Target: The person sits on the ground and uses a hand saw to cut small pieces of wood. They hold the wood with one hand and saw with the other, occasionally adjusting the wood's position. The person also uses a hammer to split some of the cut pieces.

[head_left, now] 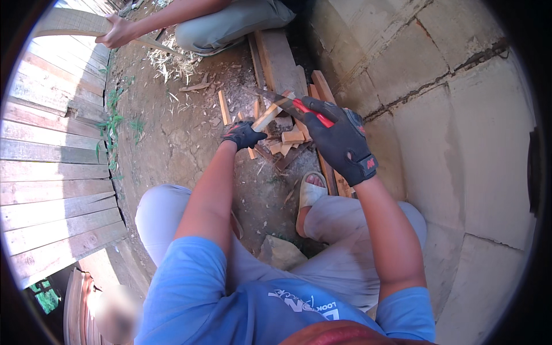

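Observation:
In a black work glove, my left hand (244,135) is closed around a short strip of wood (268,117), which slants up and to the right. My right hand (339,135), gloved too, grips the red handle (313,112) of a cutting tool. Its dark blade (265,94) points left, by the upper end of the strip; whether it is a knife or a saw I cannot tell, nor whether it touches the wood. Cut wood blocks (292,137) lie in a small pile just below. Another strip of wood (224,107) rests on the ground, left of my left hand.
A thick wooden beam (280,57) runs away from me. Ahead, a co-worker's hand (117,31) holds a curved board (72,23) near wood shavings (172,60). A block wall (437,126) rises at right; wooden planks (54,172) line the left. A stone (280,253) sits between my feet.

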`<action>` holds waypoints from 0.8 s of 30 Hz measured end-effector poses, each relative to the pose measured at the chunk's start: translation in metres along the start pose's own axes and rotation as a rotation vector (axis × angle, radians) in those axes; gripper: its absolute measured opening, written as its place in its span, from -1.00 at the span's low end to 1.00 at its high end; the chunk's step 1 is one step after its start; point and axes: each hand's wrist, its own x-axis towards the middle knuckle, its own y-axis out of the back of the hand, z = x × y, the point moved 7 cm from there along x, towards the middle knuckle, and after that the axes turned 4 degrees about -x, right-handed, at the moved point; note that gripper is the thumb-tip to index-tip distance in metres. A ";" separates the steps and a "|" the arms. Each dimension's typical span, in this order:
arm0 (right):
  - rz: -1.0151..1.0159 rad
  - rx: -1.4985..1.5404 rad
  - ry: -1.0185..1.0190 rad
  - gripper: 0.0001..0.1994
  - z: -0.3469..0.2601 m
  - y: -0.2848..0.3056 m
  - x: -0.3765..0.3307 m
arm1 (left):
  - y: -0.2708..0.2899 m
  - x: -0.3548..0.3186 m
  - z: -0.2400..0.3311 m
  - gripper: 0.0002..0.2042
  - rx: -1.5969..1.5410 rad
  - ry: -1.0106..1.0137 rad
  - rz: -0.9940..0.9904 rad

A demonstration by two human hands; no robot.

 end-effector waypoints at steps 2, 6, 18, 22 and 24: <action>-0.079 0.040 -0.086 -0.67 -0.004 -0.003 0.002 | 0.006 0.002 0.001 -0.18 0.178 -0.107 0.154; -0.032 0.076 -0.117 -0.67 -0.016 0.000 0.007 | 0.014 -0.005 0.037 -0.20 0.128 -0.150 0.327; -0.066 0.034 -0.038 -0.68 -0.035 -0.010 0.009 | -0.020 0.025 0.016 -0.46 0.255 -0.192 0.538; -0.036 0.116 -0.073 -0.67 -0.026 0.021 0.010 | -0.020 0.007 0.026 -0.70 0.205 -0.224 0.775; -0.019 0.152 -0.097 -0.66 -0.023 0.032 0.009 | -0.022 0.002 0.026 -0.73 0.281 -0.230 0.832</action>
